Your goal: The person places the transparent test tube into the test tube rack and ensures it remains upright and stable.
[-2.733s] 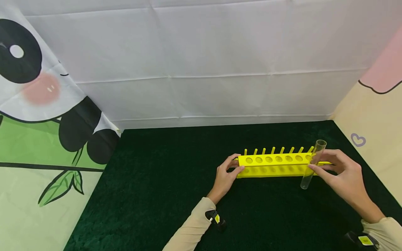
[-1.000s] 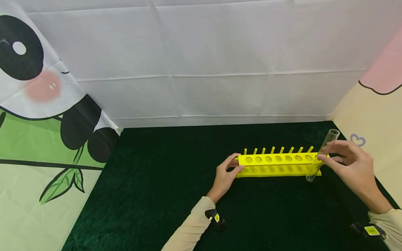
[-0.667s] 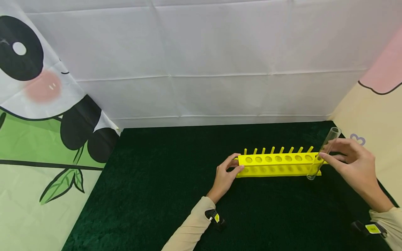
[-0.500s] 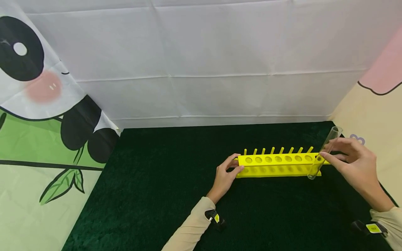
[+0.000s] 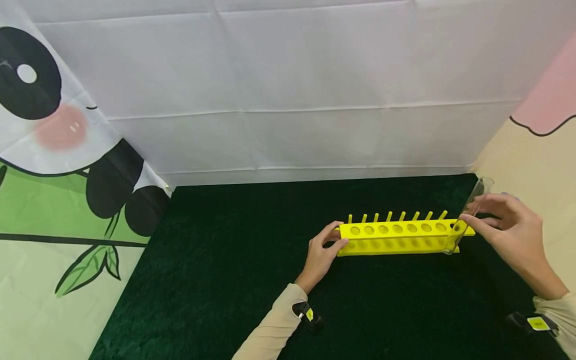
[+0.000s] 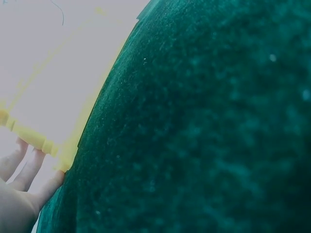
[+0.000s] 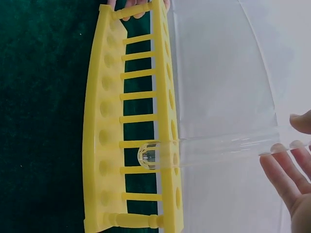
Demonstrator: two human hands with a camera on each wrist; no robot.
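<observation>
one clear test tube (image 7: 214, 146): tilted, its mouth up toward the far right, its rounded end low at the right end of the rack; i cannot tell whether it passes through a hole or lies in front of one.

one yellow rack (image 5: 391, 236): on the right part of the tabletop (image 5: 225, 275), dark green; round holes along the upper bar, eight yellow pegs (image 5: 389, 216) behind.

one right hand (image 5: 510, 227): i see it pinching the tube between thumb and fingers, above the rack.

one left hand (image 5: 321, 250): i see it gripping the left end of the rack, thumb at the front.

two beige sleeves (image 5: 274, 320), black bands (image 5: 537, 324) at the wrists.

one white backdrop (image 5: 292, 75), behind; a panda-print cloth (image 5: 27, 110) at left.
</observation>
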